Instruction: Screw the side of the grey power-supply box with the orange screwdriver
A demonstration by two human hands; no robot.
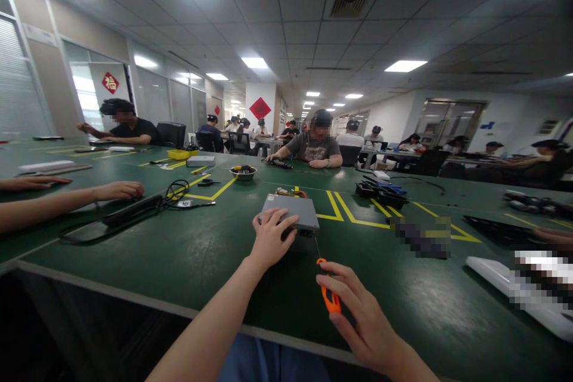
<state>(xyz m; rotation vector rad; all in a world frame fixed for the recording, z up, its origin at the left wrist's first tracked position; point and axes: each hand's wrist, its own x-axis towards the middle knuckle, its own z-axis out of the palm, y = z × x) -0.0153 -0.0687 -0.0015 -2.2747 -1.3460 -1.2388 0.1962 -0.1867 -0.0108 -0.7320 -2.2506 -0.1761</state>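
Left hand (271,239) is down on the box (293,212), a flat grey metal one. The palm lies over its near left corner and the fingers are curled onto the lid, holding it flat against the green surface (179,256). Right hand (362,316) sits nearer the body and just to the right, thumb and fingers pinched round the orange handle of a screwdriver (329,298). Its thin shaft runs from that hand up toward the near edge of the box. Whether the tip actually touches the box is too fine to tell.

Beyond the left hand, wires (290,193) poke out at the far side of the box, and yellow lines (349,215) cross the surface just past it. Farther out and a little left stands a metal bowl (243,172). Well off to the left of the left hand, a black cable (174,194) loops across the surface, and there a co-worker's hand (119,191) rests flat, palm down. Out past the right hand lies a heap of black parts (380,191).
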